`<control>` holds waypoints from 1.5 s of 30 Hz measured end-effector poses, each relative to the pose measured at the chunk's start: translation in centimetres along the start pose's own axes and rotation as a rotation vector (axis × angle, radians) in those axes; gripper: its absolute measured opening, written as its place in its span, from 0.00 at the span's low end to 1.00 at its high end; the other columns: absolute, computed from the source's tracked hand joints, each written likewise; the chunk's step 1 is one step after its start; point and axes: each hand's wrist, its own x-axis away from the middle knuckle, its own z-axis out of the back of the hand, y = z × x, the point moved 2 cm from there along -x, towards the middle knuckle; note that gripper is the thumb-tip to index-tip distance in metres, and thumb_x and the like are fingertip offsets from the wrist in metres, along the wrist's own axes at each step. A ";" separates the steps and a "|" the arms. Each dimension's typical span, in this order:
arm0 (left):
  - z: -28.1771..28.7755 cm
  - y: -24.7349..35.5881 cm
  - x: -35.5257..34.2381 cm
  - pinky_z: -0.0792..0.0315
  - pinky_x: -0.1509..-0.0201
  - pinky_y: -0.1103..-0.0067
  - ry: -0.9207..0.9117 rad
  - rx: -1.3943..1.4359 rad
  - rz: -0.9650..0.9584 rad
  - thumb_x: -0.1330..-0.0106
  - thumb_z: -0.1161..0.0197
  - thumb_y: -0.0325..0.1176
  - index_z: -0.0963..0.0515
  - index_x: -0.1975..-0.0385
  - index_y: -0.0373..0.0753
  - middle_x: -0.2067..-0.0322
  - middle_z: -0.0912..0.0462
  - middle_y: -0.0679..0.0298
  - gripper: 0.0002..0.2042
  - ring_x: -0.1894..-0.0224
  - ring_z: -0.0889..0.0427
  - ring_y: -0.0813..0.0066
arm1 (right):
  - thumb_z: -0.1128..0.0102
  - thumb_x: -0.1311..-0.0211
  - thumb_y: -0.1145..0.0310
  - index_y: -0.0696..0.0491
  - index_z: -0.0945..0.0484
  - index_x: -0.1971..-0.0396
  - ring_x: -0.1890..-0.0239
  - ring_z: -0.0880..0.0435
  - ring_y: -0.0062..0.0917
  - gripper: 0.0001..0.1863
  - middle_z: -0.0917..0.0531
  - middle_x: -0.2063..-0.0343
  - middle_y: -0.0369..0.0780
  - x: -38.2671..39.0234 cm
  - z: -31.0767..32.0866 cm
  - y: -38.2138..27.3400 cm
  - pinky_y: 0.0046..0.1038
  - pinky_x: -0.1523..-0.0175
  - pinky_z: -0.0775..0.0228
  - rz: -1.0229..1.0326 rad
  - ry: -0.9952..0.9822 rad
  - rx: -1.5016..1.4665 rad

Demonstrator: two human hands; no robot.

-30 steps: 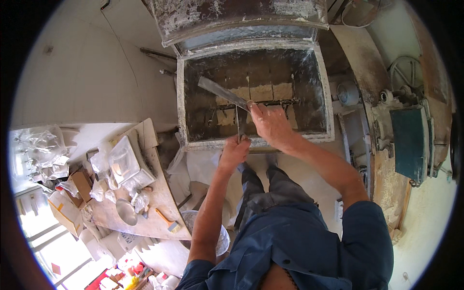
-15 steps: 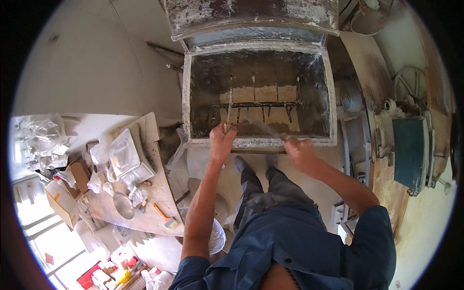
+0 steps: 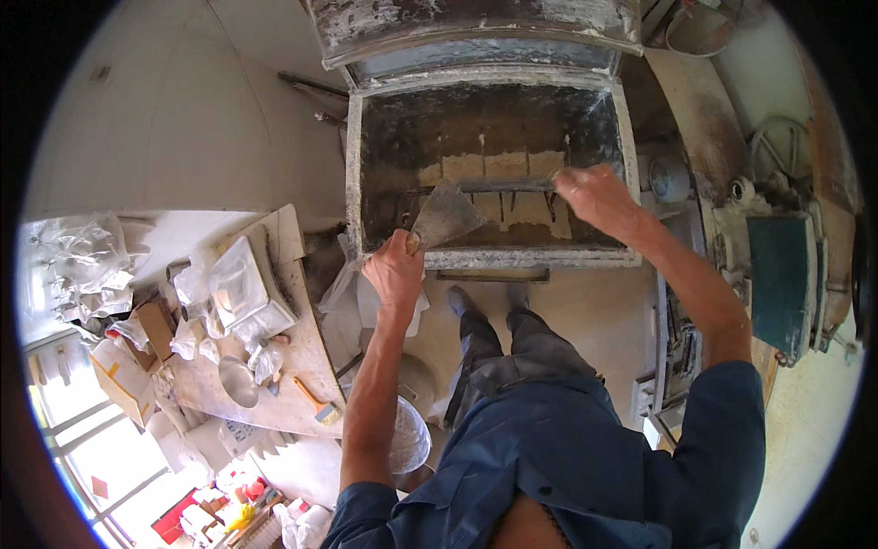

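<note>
My left hand [image 3: 395, 273] is closed on the handle of a wide, triangular scraper [image 3: 448, 215], its blade angled up and right over the front left of a flour-dusted metal mixer tub [image 3: 627, 151]. My right hand [image 3: 592, 201] is closed over the tub's right side, on what looks like a long flat metal blade [image 3: 517, 185], blurred and hard to separate from the mixing shaft behind it. Pale dough or powder [image 3: 526, 213] lies in the tub's bottom around the pronged shaft. The tub's dirty lid [image 3: 476, 23] stands raised at the back.
At left a wooden bench [image 3: 247, 412] carries plastic bags, a steel bowl [image 3: 238, 381] and an orange-handled brush [image 3: 315, 400], with a bucket [image 3: 411, 439] below. At right stands machinery with a dark green panel [image 3: 777, 284] and a wheel [image 3: 777, 146]. My feet are on the floor before the tub.
My left hand has moved left, and its scraper now shows broadside, tilted right. My right hand moved down to the front rim, then up and rightward over the tub.
</note>
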 end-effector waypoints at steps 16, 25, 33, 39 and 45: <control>-5.1 6.0 3.9 0.49 0.81 0.83 -0.598 1.582 0.986 0.25 0.38 0.31 0.34 0.77 0.51 0.81 0.39 0.79 0.16 0.83 0.43 0.88 | 0.34 0.38 0.75 0.56 0.21 0.52 0.76 0.15 0.47 0.14 0.20 0.80 0.48 -1.9 -6.5 -13.7 0.47 0.73 0.25 -0.229 0.519 -0.445; -3.6 4.3 6.5 0.49 0.81 0.81 -0.613 1.298 0.847 0.26 0.37 0.30 0.29 0.73 0.48 0.82 0.36 0.79 0.11 0.83 0.40 0.89 | 0.46 0.16 0.59 0.52 0.26 0.66 0.85 0.28 0.20 0.15 0.29 0.84 0.30 -1.8 -6.3 -5.4 0.32 0.79 0.35 -0.759 0.235 -1.728; -4.7 8.0 7.3 0.48 0.81 0.81 -0.814 1.363 0.719 0.28 0.35 0.31 0.29 0.73 0.48 0.81 0.35 0.79 0.11 0.83 0.38 0.89 | 0.50 0.15 0.53 0.47 0.28 0.70 0.87 0.32 0.16 0.20 0.32 0.87 0.27 -2.1 -5.3 -7.4 0.25 0.82 0.38 -0.847 0.159 -2.370; -6.1 6.8 5.8 0.46 0.81 0.80 -0.772 1.271 0.755 0.30 0.35 0.31 0.28 0.76 0.46 0.82 0.32 0.78 0.11 0.83 0.35 0.88 | 0.48 0.17 0.51 0.48 0.28 0.71 0.89 0.32 0.18 0.21 0.31 0.88 0.29 0.0 -5.2 -9.1 0.26 0.84 0.42 -0.838 -0.040 -2.190; -6.4 4.9 4.7 0.43 0.81 0.79 -0.749 1.095 0.612 0.32 0.34 0.32 0.27 0.78 0.45 0.84 0.31 0.77 0.12 0.83 0.33 0.87 | 0.45 0.18 0.51 0.50 0.29 0.71 0.89 0.31 0.18 0.22 0.30 0.86 0.30 3.0 -3.1 -8.8 0.26 0.83 0.39 -0.838 -0.130 -1.998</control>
